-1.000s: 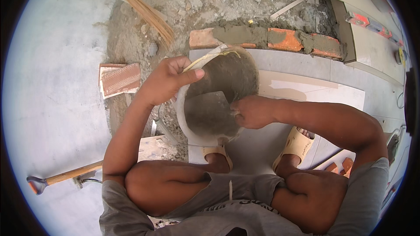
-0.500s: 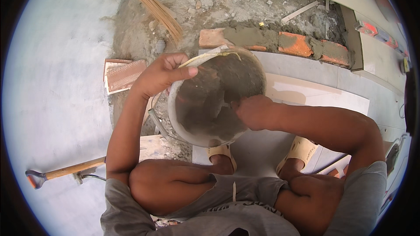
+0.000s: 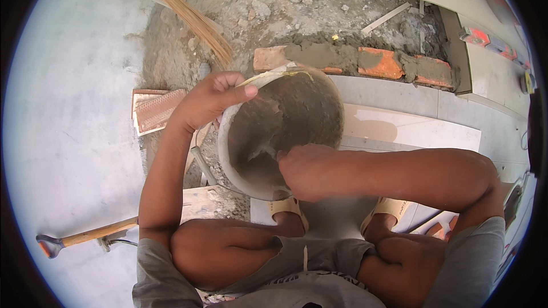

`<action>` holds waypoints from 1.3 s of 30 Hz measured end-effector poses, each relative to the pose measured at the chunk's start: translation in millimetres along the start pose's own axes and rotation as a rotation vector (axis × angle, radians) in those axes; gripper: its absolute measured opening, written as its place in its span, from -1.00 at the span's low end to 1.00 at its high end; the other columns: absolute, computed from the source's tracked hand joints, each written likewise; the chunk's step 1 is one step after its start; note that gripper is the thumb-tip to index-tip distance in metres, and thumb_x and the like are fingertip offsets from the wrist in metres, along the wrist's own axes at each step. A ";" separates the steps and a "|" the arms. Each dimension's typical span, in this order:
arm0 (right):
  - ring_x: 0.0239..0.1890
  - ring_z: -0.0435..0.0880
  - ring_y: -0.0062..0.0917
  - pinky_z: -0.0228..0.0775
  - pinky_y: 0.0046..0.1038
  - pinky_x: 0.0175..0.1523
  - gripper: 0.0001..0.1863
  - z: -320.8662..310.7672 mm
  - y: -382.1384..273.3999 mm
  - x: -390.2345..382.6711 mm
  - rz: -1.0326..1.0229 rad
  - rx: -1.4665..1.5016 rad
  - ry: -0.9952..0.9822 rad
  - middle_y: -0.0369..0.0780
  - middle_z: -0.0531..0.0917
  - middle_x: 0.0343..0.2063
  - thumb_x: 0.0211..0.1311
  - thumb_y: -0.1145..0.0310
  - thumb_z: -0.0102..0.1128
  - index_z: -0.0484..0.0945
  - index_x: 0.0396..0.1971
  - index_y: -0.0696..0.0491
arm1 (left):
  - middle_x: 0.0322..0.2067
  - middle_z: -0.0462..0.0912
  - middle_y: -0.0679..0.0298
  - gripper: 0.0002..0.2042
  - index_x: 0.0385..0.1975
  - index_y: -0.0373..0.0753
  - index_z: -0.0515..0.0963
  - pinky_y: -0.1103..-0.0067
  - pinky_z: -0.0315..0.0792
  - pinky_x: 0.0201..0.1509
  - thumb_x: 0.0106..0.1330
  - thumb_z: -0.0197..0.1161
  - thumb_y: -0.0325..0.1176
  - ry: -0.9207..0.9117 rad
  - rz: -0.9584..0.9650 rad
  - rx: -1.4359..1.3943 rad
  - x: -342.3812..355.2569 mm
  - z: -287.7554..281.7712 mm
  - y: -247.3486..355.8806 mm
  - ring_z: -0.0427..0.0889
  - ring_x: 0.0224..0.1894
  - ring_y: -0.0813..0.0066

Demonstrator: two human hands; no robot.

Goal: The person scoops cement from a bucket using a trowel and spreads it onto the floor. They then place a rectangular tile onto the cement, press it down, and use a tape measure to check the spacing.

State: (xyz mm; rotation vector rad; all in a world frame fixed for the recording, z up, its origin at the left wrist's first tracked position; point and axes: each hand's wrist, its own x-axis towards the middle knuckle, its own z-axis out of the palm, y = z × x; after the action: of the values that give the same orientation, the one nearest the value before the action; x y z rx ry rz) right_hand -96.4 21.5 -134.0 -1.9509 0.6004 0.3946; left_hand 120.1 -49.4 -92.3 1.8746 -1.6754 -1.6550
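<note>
A round pan [image 3: 274,131] coated inside with grey mortar is lifted and tilted toward me, above my feet. My left hand [image 3: 211,100] grips its upper left rim, thumb over the edge. My right hand [image 3: 308,171] is closed on the pan's lower right rim, knuckles facing me. Beyond the pan lies a row of red bricks [image 3: 377,63] topped with wet mortar [image 3: 319,54]. White floor tiles [image 3: 411,131] lie flat to the right of the pan.
A straw broom [image 3: 188,17] lies at the upper left on rubble. Ridged tile pieces [image 3: 154,111] sit left of my arm. A wooden-handled tool [image 3: 85,235] lies at the lower left. Boards and a level [image 3: 485,40] rest at the upper right.
The pan has come up closer to me and tilted more, both hands keeping their grip on its rim.
</note>
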 end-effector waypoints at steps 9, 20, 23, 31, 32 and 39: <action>-0.10 0.72 -0.12 0.59 -0.21 -0.06 -0.65 15.0 43.9 25.5 0.007 -0.038 0.494 0.07 0.71 -0.26 0.10 0.53 0.13 0.57 -0.08 0.32 | -0.54 0.55 0.50 -0.75 -0.45 -0.21 0.58 0.74 0.22 -0.45 0.30 0.40 -0.18 -0.030 0.034 -0.026 5.0 -2.8 -3.4 0.39 -0.51 0.80; -0.21 0.73 -0.10 0.60 -0.20 -0.17 -0.30 21.8 56.5 13.5 -0.075 -0.327 0.373 0.10 0.57 -0.10 0.14 0.50 0.14 0.26 0.35 0.20 | -0.56 0.50 0.52 -0.69 -0.48 -0.20 0.59 0.73 0.22 -0.43 0.29 0.41 -0.08 -0.031 0.050 0.008 7.5 5.8 11.6 0.37 -0.51 0.78; -0.18 0.72 -0.16 0.60 -0.24 -0.14 -0.35 36.1 62.8 1.0 0.000 -0.369 0.228 0.06 0.59 -0.12 0.21 0.46 0.07 0.27 0.35 0.21 | -0.60 0.40 0.58 -0.70 -0.52 -0.16 0.53 0.75 0.13 -0.51 0.30 0.40 -0.11 -0.014 0.049 0.028 7.2 5.5 15.7 0.29 -0.55 0.82; -0.18 0.73 -0.14 0.61 -0.24 -0.17 -0.30 18.6 70.0 2.0 0.109 -0.307 0.379 0.07 0.60 -0.14 0.17 0.50 0.09 0.23 0.38 0.19 | -0.62 0.44 0.56 -0.67 -0.52 -0.15 0.54 0.74 0.16 -0.54 0.29 0.40 -0.04 -0.036 -0.036 0.061 7.2 15.8 12.0 0.33 -0.58 0.82; -0.18 0.73 -0.13 0.61 -0.23 -0.17 -0.30 20.8 77.9 6.9 0.107 -0.303 0.410 0.08 0.59 -0.14 0.16 0.50 0.10 0.23 0.38 0.19 | -0.62 0.44 0.55 -0.67 -0.50 -0.16 0.55 0.74 0.17 -0.56 0.29 0.40 -0.04 -0.032 -0.025 0.061 7.8 17.8 13.4 0.33 -0.59 0.82; -0.17 0.71 -0.05 0.61 -0.17 -0.16 -0.30 49.5 91.2 -9.8 0.136 -0.252 0.121 0.15 0.55 -0.08 0.21 0.46 0.07 0.17 0.39 0.18 | -0.60 0.47 0.51 -0.67 -0.43 -0.21 0.58 0.72 0.22 -0.57 0.31 0.38 -0.04 0.002 -0.078 0.064 -12.2 22.7 23.2 0.35 -0.60 0.80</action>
State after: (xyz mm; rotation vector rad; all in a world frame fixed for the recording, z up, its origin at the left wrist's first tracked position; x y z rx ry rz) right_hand -157.0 35.4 -217.8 -2.1927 0.7966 0.4577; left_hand 91.3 -36.8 -77.6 1.9944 -1.6942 -1.6460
